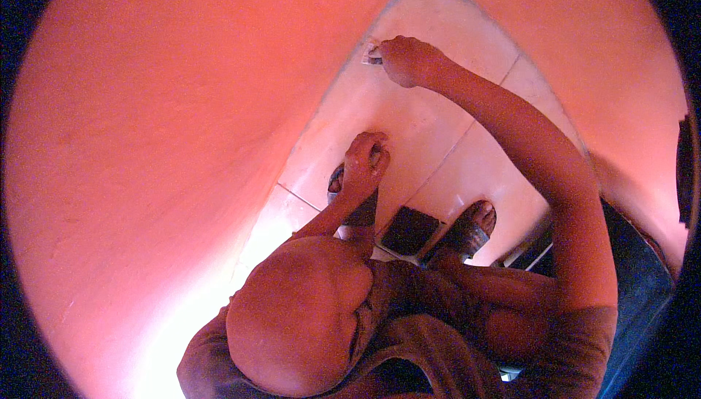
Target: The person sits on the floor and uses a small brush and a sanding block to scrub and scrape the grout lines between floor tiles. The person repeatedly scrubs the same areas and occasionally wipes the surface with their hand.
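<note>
My right arm reaches far across the tiled floor. My right hand is closed around a small flat piece, pale with a darker part. That piece is low at the foot of the left wall, where the floor tiles end; its exact kind is too blurred to tell. Closer to me, my left hand is just above the floor, beside my left foot, with its fingers curled together. Whatever lies in those fingers, if anything, I cannot make out.
Orange-lit walls flank the floor and meet in a far corner. A dark square thing lies between my sandalled feet. My bent knee is at lower left; a dark, bluish-edged object stands at the right. Bright light glares along the left wall's base.
</note>
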The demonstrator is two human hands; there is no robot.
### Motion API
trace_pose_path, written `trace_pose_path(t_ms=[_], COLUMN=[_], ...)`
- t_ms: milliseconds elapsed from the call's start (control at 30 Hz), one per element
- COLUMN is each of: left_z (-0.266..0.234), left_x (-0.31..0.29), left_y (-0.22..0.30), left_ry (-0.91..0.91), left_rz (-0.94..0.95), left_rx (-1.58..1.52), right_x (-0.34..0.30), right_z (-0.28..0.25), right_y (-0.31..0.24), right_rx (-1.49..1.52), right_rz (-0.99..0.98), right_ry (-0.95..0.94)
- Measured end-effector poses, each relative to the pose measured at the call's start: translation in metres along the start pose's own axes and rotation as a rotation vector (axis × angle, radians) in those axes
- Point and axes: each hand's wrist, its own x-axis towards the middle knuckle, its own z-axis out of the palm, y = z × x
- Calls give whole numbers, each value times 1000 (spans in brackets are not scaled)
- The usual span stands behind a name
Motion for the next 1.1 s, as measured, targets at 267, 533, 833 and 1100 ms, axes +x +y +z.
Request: trace_pose_path(t_ms=[267, 533, 833, 1100], left_z=[1, 3, 4, 2], left_x=[4, 5, 5, 6], left_y=[6, 9, 3, 4], left_ry=[-9, 15, 34, 18], left_rz=[-2, 54, 55, 36], left_rx=[14, 29, 18, 32], right_x=[-8, -54, -40, -28], right_z=[6, -7, 5, 9], right_y=[11, -21, -10, -11], right_rx=[-131, -110, -70, -75], right_rz=[-108, 62, 11, 53], right_ry=[-243, -219, -135, -27])
